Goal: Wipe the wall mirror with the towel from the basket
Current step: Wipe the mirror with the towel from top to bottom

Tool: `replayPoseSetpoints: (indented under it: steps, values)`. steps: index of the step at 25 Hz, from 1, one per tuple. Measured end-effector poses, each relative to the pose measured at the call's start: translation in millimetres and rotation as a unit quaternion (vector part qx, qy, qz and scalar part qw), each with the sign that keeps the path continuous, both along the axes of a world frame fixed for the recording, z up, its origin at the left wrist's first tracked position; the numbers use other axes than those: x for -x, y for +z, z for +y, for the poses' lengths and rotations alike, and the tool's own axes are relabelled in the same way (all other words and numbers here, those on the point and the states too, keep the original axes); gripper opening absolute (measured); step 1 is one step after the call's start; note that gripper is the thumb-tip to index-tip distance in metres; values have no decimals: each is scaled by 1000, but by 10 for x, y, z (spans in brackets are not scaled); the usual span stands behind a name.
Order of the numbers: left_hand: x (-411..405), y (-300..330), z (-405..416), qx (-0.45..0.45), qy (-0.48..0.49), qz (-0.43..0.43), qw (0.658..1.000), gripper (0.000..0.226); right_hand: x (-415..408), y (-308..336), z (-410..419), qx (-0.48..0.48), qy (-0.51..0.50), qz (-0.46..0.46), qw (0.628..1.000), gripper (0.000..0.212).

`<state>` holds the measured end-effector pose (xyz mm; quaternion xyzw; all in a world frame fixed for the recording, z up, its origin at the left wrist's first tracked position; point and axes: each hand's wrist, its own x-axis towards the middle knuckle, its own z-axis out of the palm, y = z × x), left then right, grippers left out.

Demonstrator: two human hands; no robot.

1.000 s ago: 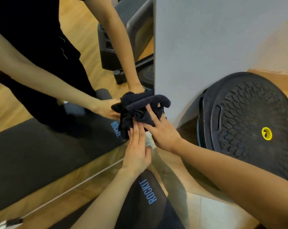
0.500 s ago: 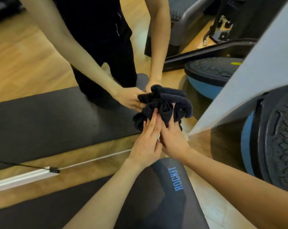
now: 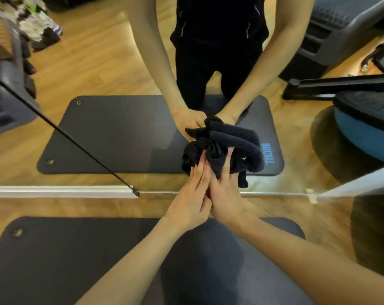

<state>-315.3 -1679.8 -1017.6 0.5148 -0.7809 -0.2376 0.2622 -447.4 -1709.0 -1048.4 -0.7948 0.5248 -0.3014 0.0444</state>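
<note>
Left hand [image 3: 190, 204]: fingers extended and close together, flat against the bunched towel [image 3: 222, 148], pressing rather than gripping.
Right hand [image 3: 225, 192]: fingers spread, dug into the towel's folds, clutching the cloth; thumb side touching the left hand.
Towel: dark, crumpled into a wad, pressed on the wall mirror [image 3: 120, 128] low down, just above its bottom edge; a loose corner hanging below the wad.
Towel axis: no clear long axis in the bunch; thick roll running up-left to down-right.
Containers: none in view.
Below: dark mat [image 3: 76, 260] on wooden floor [image 3: 54, 206], doubled in the glass.
</note>
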Motion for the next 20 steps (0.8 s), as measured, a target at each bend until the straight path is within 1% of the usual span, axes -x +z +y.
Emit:
replayPoseSetpoints:
  steps: [3, 6, 8, 11, 14, 18, 20]
  values:
    - [-627, -33, 102, -24, 43, 4, 999, 96, -657, -60, 53, -13, 32, 17, 999, 95]
    - [-1258, -91, 196, -64, 95, 12, 993, 95, -1337, -79, 100, -20, 41, 36, 998, 88]
    - [-1621, -116, 255, -68, 128, 21, 989, 97, -1770, -70, 132, -36, 50, 43, 997, 91]
    - [-2041, -205, 313, -43, 171, 21, 984, 100, -2232, -162, 157, -51, 78, 77, 993, 95]
    - [-2218, -434, 305, -36, 208, -1, 977, 96, -2392, -395, 116, -49, 84, 82, 992, 94]
    - [-2168, -852, 349, -51, 235, 9, 971, 83, -2343, -824, 96, -26, 113, 126, 985, 91]
    - [-2136, -1046, 358, -50, 241, 12, 969, 78, -2318, -1013, 103, -30, 118, 147, 982, 89]
